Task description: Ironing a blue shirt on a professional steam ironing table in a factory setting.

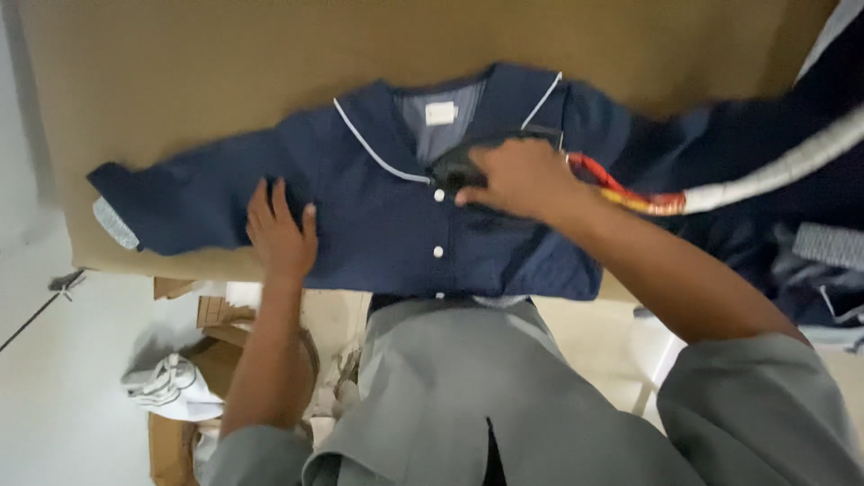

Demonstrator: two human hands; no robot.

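Item: navy button-front shirt (378, 207) with pale piping on the collar, lying front-up on a brown cardboard-covered table (162, 72), centre of frame. Long axis of the sleeves runs left to right; collar toward the top edge, hem toward the bottom.

Left hand (281, 236): fingers spread, palm flat on the cloth left of the button line, pressing, gripping nothing.

Right hand (517, 180): closed over a dark handheld tool (453, 167), just right of the collar opening; it is the nearer hand to the buttons (438, 195).

Adjacent: red and white cord (720, 193) trailing to the right edge; more dark garments (810, 252) at right; white bag (166, 382), lower left, on the floor.
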